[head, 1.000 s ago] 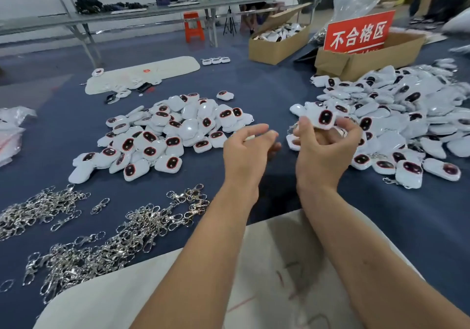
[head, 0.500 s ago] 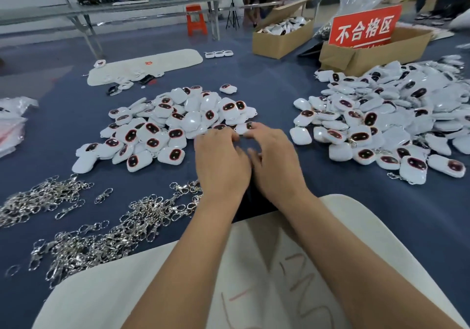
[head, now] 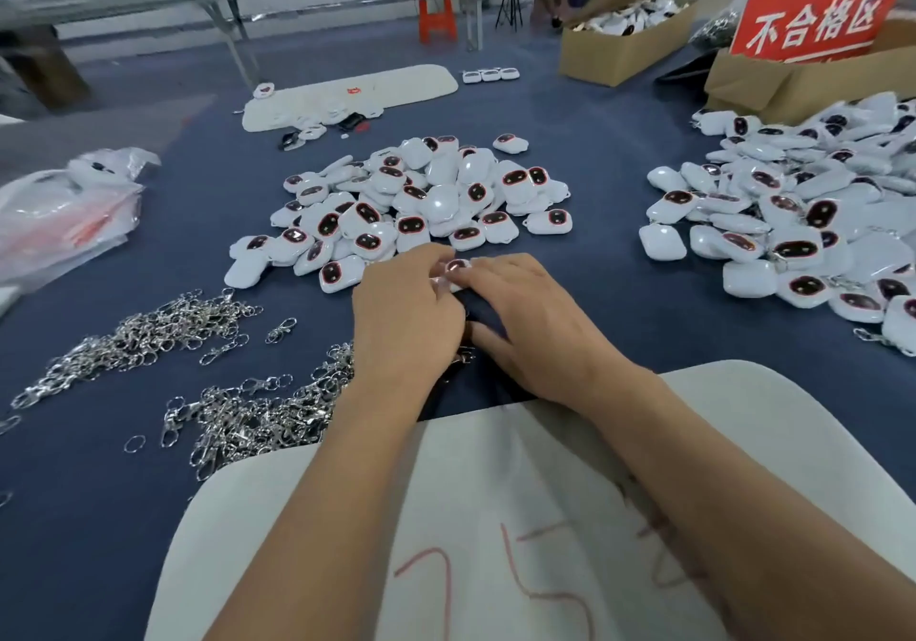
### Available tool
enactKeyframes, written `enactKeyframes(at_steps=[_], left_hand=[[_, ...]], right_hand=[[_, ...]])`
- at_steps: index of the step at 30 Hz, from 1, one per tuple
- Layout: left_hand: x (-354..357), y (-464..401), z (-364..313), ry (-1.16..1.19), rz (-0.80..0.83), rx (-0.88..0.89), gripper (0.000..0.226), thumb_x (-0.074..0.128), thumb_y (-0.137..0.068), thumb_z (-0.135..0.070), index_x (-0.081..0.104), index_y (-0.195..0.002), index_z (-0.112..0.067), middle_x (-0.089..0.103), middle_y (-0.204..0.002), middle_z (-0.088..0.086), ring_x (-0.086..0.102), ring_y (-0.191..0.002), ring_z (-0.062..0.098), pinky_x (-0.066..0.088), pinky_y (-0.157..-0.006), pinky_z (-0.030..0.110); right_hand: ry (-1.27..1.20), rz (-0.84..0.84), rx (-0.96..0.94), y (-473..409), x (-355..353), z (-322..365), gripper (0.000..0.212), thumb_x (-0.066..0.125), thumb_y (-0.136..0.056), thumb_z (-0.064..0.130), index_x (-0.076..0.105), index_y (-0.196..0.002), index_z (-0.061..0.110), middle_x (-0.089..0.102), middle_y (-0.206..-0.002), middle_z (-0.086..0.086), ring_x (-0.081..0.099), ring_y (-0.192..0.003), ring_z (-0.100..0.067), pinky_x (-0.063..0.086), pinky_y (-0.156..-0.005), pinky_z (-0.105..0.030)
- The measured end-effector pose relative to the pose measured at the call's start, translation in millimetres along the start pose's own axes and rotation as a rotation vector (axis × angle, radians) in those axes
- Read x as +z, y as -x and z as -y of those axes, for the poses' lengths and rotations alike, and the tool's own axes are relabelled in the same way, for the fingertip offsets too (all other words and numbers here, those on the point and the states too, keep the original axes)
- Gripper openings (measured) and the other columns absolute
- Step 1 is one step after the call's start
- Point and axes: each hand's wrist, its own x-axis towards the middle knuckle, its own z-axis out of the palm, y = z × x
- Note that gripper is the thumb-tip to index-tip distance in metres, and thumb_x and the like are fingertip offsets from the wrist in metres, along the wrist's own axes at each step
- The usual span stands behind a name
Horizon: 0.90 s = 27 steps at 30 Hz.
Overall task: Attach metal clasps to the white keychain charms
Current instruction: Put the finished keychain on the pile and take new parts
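This is looking like a factory assembly floor: heaps of identical white keychain charms point(head: 421, 204) are lying across a blue work surface point(head: 570, 125), metal clasps point(head: 148, 328) are piling at lower left, and cardboard boxes point(head: 619, 50) with a red sign point(head: 818, 21) are sitting at upper right.

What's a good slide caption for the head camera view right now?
Both hands, left and right, work a white keychain charm between heaps of charms and metal clasps.

Bare blue worktop point(head: 609, 254) runs as a lane toward 12 to 1 o'clock between the middle charm pile point(head: 411, 209) and the right charm pile point(head: 793, 224). Metal clasps point(head: 163, 343) clutter 9 o'clock; cardboard boxes point(head: 624, 50) block the far end.
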Motion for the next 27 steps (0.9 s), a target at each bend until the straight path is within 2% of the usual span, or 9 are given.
enactKeyframes(at_steps=[4, 8, 10, 13, 17, 19, 22, 24, 27], left_hand=[[0.7, 3.9, 10.6, 0.334, 0.038, -0.107, 0.033, 0.058, -0.087, 0.001, 0.074, -0.103, -0.023, 0.074, -0.098, -0.01, 0.074, -0.083, 0.016, 0.06, -0.085, 0.042], [-0.7, 4.7, 17.1, 0.352, 0.003, -0.107, 0.022, 0.066, -0.086, -0.006, 0.074, -0.092, -0.026, 0.074, -0.09, -0.014, 0.072, -0.083, 0.013, 0.059, -0.086, 0.042], [-1.6, 3.7, 18.8, 0.371, -0.011, -0.117, 0.02, 0.067, -0.086, -0.007, 0.073, -0.087, -0.027, 0.074, -0.086, -0.013, 0.072, -0.08, 0.012, 0.06, -0.083, 0.041], [1.0, 5.0, 18.3, 0.37, -0.073, -0.108, 0.019, 0.067, -0.086, -0.009, 0.071, -0.087, -0.028, 0.072, -0.082, -0.012, 0.069, -0.075, 0.006, 0.058, -0.077, 0.029], [5.3, 5.5, 16.3, 0.319, -0.085, -0.086, 0.013, 0.068, -0.085, -0.014, 0.07, -0.086, -0.027, 0.072, -0.082, -0.012, 0.067, -0.076, 0.006, 0.058, -0.078, 0.031], [5.9, 5.3, 16.7, 0.275, -0.048, -0.06, 0.011, 0.069, -0.085, -0.016, 0.07, -0.086, -0.026, 0.071, -0.081, -0.013, 0.066, -0.076, 0.005, 0.057, -0.08, 0.034], [4.4, 6.7, 15.7, 0.174, 0.127, 0.022, 0.007, 0.073, -0.083, -0.026, 0.071, -0.089, -0.029, 0.07, -0.081, -0.016, 0.064, -0.079, 0.002, 0.055, -0.082, 0.031], [3.9, 7.5, 14.2, 0.048, 0.254, 0.13, 0.014, 0.077, -0.081, -0.034, 0.071, -0.094, -0.033, 0.065, -0.087, -0.015, 0.059, -0.087, 0.004, 0.05, -0.083, 0.028], [3.1, 6.9, 11.9, -0.089, 0.297, 0.208, 0.015, 0.075, -0.082, -0.027, 0.07, -0.096, -0.033, 0.06, -0.091, -0.012, 0.054, -0.089, 0.009, 0.046, -0.082, 0.028]], right_hand=[[0.013, -0.052, 0.049, 0.0, 2.1, -1.7, 0.054, 0.064, -0.101, 0.033, 0.049, -0.153, 0.027, 0.055, -0.13, -0.001, 0.038, -0.121, -0.022, 0.035, -0.109, -0.036], [0.106, 0.103, -0.019, -2.7, 1.7, -2.2, 0.064, 0.053, -0.107, 0.035, 0.028, -0.165, 0.026, 0.02, -0.172, 0.002, 0.011, -0.156, -0.018, 0.02, -0.127, -0.037], [0.075, 0.165, -0.048, -2.8, 1.6, -1.4, 0.066, 0.052, -0.108, 0.032, 0.023, -0.166, 0.024, 0.019, -0.173, 0.006, 0.012, -0.159, -0.015, 0.022, -0.127, -0.04], [-0.004, 0.079, -0.032, -1.8, -0.1, -0.8, 0.062, 0.063, -0.103, 0.029, 0.038, -0.159, 0.027, 0.05, -0.14, 0.002, 0.041, -0.128, -0.02, 0.035, -0.112, -0.036], [0.11, 0.003, 0.022, -0.5, 1.6, -0.8, 0.038, 0.056, -0.105, 0.032, 0.06, -0.143, 0.028, 0.045, -0.108, 0.003, 0.038, -0.103, -0.018, 0.04, -0.097, -0.036], [0.047, -0.12, 0.072, -1.2, 2.4, -1.2, 0.024, 0.055, -0.105, 0.029, 0.074, -0.117, 0.019, 0.051, -0.098, 0.0, 0.042, -0.097, -0.02, 0.041, -0.089, -0.037], [-0.203, -0.353, 0.283, 0.2, -3.1, -7.7, 0.035, 0.053, -0.094, 0.03, 0.068, -0.072, 0.006, 0.061, -0.077, -0.007, 0.053, -0.08, -0.023, 0.045, -0.077, -0.044], [-0.468, -0.446, 0.451, 2.5, -11.0, -13.5, 0.035, 0.053, -0.083, 0.036, 0.069, -0.064, 0.011, 0.072, -0.073, -0.003, 0.065, -0.073, -0.021, 0.054, -0.075, -0.045], [-0.857, -0.512, 0.54, 5.0, -12.5, -20.7, 0.027, 0.061, -0.075, 0.025, 0.062, -0.06, 0.002, 0.075, -0.071, -0.007, 0.079, -0.075, -0.021, 0.064, -0.083, -0.056]])
